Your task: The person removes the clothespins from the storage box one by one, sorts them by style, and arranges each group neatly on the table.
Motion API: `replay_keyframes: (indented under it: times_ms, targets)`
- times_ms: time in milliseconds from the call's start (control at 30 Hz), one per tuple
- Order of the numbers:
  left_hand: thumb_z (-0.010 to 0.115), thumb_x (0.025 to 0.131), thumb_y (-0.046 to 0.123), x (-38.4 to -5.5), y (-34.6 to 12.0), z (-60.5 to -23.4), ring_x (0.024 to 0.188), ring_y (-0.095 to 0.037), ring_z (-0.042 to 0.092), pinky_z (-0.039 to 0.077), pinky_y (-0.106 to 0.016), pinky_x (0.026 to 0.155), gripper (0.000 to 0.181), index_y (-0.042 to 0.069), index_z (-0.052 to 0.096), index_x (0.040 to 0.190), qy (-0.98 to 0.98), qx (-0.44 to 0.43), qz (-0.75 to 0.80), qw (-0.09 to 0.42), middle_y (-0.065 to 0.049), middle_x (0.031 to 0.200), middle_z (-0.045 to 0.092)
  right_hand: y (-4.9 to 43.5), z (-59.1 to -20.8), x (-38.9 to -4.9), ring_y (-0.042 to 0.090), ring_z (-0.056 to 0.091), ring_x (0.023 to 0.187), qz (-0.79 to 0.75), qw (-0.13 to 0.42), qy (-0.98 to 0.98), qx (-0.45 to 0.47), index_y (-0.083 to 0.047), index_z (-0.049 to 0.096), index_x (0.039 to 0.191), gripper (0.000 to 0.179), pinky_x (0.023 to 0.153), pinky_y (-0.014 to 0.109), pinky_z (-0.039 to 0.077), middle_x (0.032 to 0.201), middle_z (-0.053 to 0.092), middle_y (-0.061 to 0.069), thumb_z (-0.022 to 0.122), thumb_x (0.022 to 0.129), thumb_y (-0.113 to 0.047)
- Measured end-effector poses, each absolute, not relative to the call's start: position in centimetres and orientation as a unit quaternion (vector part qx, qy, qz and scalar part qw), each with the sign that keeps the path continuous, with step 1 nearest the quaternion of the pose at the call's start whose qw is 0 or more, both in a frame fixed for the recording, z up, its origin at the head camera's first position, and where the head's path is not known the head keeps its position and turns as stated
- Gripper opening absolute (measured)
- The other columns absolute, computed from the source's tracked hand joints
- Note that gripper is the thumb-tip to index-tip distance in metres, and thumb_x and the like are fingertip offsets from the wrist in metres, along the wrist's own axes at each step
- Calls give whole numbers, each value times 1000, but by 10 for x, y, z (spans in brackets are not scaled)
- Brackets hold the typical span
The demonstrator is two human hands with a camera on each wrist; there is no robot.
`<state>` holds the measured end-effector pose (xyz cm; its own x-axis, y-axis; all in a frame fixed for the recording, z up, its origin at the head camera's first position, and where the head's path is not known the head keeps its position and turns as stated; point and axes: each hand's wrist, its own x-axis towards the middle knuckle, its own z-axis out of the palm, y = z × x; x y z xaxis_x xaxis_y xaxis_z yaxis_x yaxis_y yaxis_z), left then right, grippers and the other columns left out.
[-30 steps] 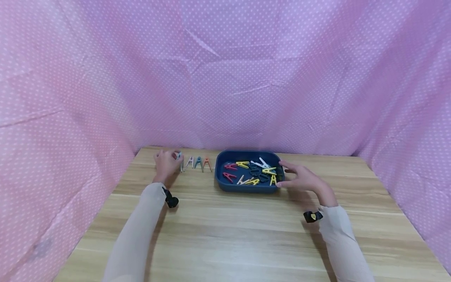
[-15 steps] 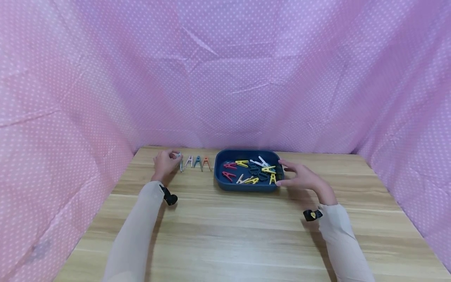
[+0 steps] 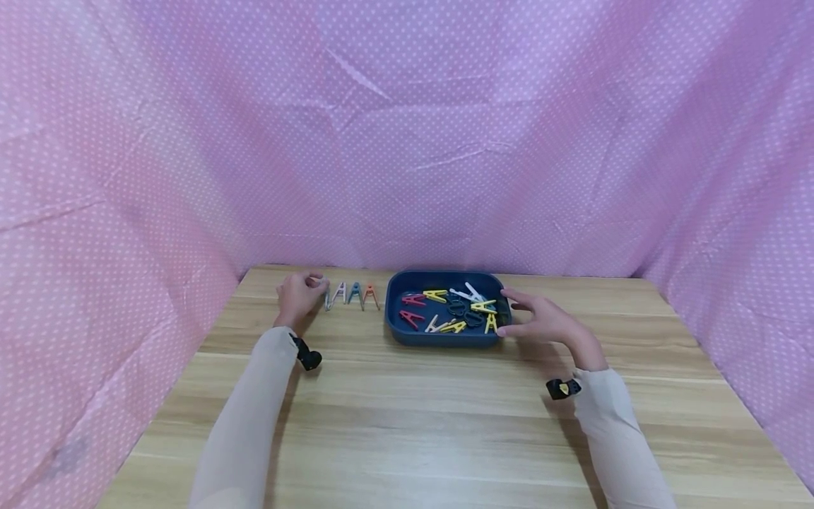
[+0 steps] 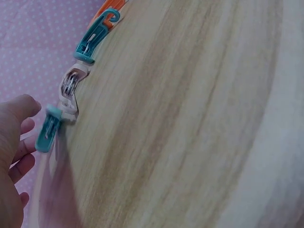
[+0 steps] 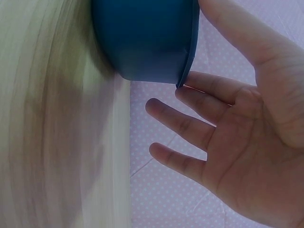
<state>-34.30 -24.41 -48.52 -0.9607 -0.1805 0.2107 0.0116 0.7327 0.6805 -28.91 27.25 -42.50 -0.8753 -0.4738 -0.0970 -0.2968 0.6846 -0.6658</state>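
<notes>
My left hand [image 3: 299,293] is at the far left of the table, beside a teal clothespin [image 4: 49,130] at the left end of a short row. In the left wrist view its thumb stands off from the clothespin, while other fingers lie behind it, right at its edge. A pale pink clothespin [image 4: 70,92], another teal one [image 4: 95,38] and an orange one [image 3: 371,292] stand along the row. My right hand [image 3: 540,319] touches the rim of a dark blue tray [image 3: 445,340] at its right end, thumb and fingertips spread and fairly straight.
Inside the tray lie red clothespins [image 3: 412,318], yellow ones [image 3: 483,306], a white one [image 3: 472,291] and dark looped clips [image 3: 472,319]. Pink dotted cloth [image 3: 420,141] hangs behind and beside the wooden table [image 3: 407,417].
The head view has shifted slightly. Less of the teal clothespin's top shows at my left fingertips than a second ago. My right hand stays at the tray's rim.
</notes>
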Motion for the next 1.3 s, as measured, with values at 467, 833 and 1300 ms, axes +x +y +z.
replay_keyframes:
  times_ms: [467, 833, 1300]
  targets:
    - [71, 95, 27, -339, -245, -486, 102, -37, 64, 29, -56, 101, 34, 4, 70, 121, -921, 38, -367, 126, -19, 105, 75, 271, -424, -285, 46, 43, 143, -339, 131, 905, -219, -2, 31, 158, 91, 112, 62, 37, 164, 31, 23, 78, 89, -38]
    - [69, 96, 23, -338, -238, -482, 96, -34, 63, 30, -54, 104, 30, 4, 71, 120, -912, 25, -381, 149, -17, 102, 74, 272, -426, -287, 45, 43, 143, -341, 132, 906, -212, -4, 31, 159, 93, 113, 62, 37, 165, 31, 21, 80, 88, -39]
    - [68, 96, 23, -340, -187, -439, 100, -32, 64, 39, -50, 103, 31, 2, 71, 120, -891, -64, -413, 179, -15, 104, 74, 271, -423, -288, 45, 42, 143, -343, 133, 906, -211, -4, 31, 159, 94, 113, 62, 36, 165, 30, 21, 80, 88, -41]
